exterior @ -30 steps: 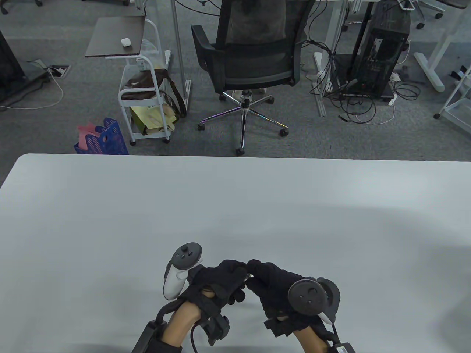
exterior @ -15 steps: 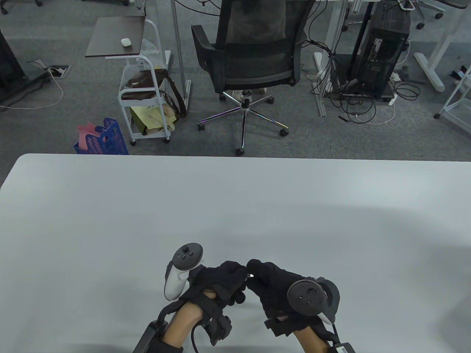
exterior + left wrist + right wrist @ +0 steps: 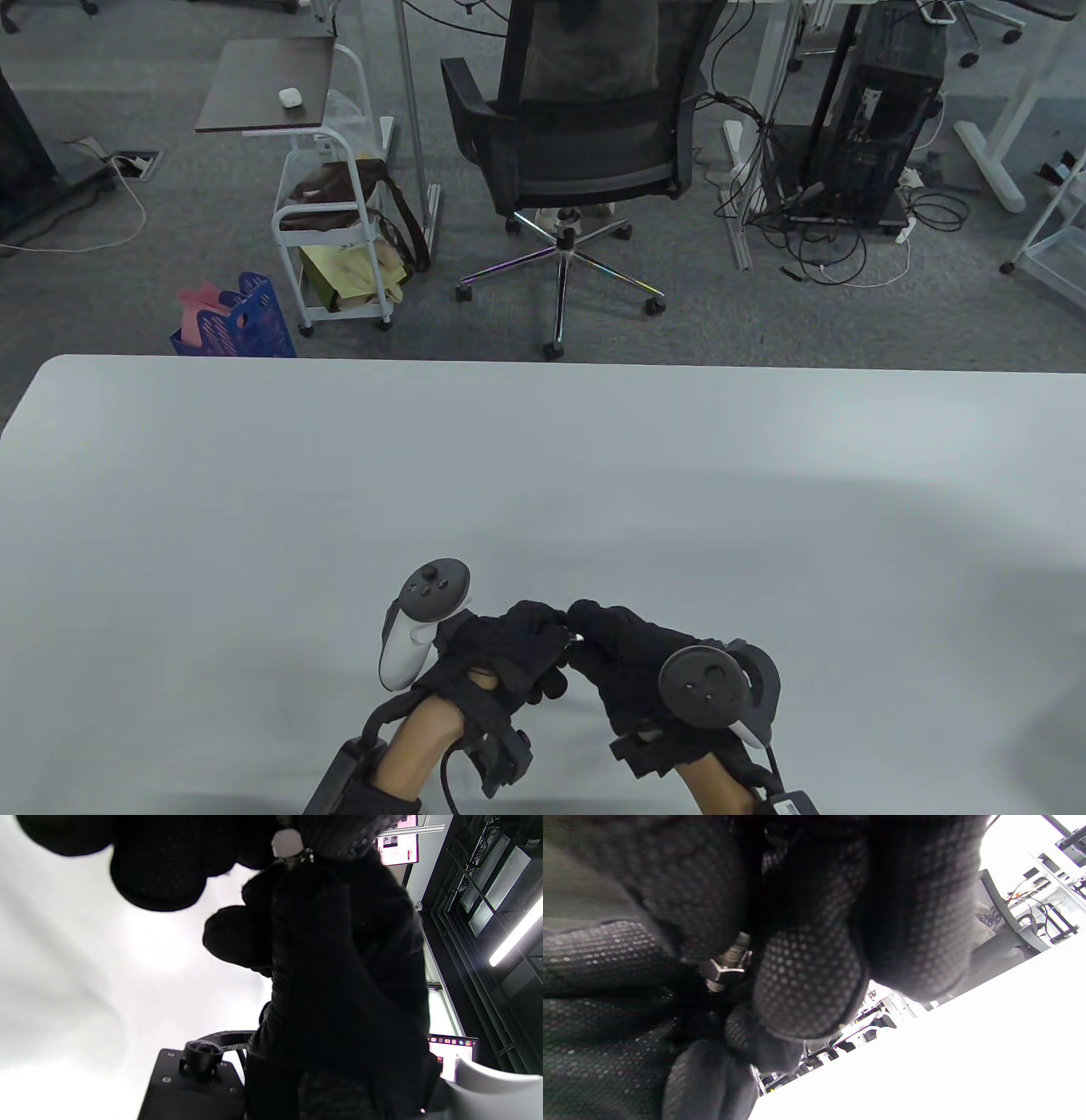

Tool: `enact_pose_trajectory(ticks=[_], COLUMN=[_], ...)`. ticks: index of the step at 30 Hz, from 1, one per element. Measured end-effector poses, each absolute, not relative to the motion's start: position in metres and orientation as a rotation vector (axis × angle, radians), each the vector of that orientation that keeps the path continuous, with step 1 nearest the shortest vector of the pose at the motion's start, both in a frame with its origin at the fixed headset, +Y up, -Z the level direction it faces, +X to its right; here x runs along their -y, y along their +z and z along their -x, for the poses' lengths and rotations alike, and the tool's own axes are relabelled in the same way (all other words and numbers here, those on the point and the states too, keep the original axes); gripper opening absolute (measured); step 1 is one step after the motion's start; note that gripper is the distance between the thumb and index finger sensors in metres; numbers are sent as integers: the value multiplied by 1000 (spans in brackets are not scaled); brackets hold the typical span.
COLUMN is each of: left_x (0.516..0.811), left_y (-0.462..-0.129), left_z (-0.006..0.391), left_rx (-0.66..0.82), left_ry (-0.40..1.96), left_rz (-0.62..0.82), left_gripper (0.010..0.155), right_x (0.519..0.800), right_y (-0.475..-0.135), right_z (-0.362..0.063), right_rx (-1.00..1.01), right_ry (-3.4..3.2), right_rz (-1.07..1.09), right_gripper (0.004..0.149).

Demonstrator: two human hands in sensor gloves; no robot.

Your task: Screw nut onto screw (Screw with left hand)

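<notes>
Both black-gloved hands meet at the table's near edge. My left hand (image 3: 556,630) pinches a small hex nut (image 3: 719,974) at its fingertips; the nut shows pale in the left wrist view (image 3: 287,842). My right hand (image 3: 587,630) grips a metal screw (image 3: 736,951), whose thread runs up into its fingers. The nut sits on the screw's thread. In the table view only a small glint of the screw (image 3: 577,637) shows between the fingertips. Both hands are held a little above the white table (image 3: 543,475).
A black office chair (image 3: 585,144) and a white rolling cart (image 3: 335,212) stand on the floor beyond the table's far edge. A blue basket (image 3: 237,327) is at the far left corner.
Almost nothing differs. The left hand's tracker has shifted slightly up and right. Both hands stay joined at the nut and screw.
</notes>
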State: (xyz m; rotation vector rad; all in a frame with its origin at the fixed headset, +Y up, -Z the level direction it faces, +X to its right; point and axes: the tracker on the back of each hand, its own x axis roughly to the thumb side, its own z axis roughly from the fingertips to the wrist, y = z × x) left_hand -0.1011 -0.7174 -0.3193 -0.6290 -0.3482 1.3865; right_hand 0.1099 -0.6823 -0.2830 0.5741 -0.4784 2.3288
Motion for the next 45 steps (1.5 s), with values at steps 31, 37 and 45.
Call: enact_pose_trajectory(ticks=[31, 37, 45], left_x=[718, 718, 720], left_y=[-320, -320, -319], left_z=[102, 102, 103], left_rx=[333, 315, 306], left_ry=[1402, 1381, 1382], left_rz=[607, 606, 615], left_gripper=[60, 58, 61], right_x=[682, 681, 681], right_y=[-283, -282, -283], right_z=[-109, -108, -110], right_rx=[427, 464, 460], right_ry=[2325, 2333, 2308], right_rz=[-569, -574, -554], right_gripper=[48, 47, 47])
